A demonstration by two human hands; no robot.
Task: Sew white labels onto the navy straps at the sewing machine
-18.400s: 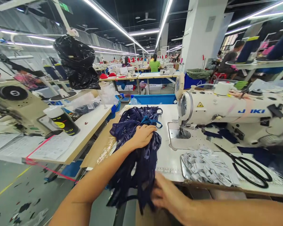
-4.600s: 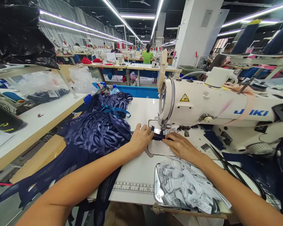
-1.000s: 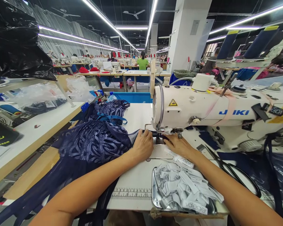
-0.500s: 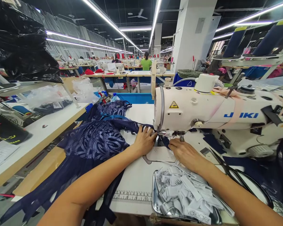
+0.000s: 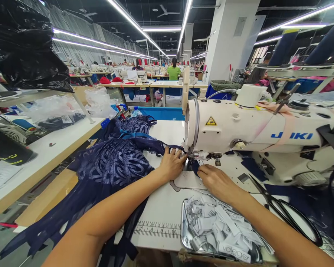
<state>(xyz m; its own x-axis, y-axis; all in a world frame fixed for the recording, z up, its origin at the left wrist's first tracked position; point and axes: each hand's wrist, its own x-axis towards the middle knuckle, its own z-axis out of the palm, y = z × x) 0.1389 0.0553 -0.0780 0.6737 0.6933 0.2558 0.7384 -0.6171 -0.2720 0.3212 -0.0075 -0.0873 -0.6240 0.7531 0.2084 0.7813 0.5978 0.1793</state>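
Sewing machine [image 5: 256, 128] on the right of the bench [image 5: 156, 213]; lace garment [image 5: 115, 163] at left, its trailing strips [image 5: 129, 241] hanging over the near edge. Left hand [image 5: 171, 163] on the fabric at the left side of the needle plate [image 5: 190, 179], right hand [image 5: 215, 180] at the right side. Labels [image 5: 222, 226] in a tray [image 5: 183, 230] before the machine, scissors [image 5: 284, 209] right of the tray, thread cones [image 5: 284, 48] behind the machine.

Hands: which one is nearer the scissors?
The right hand, whose forearm runs beside the scissors; the left hand is farther off, touching the navy fabric.
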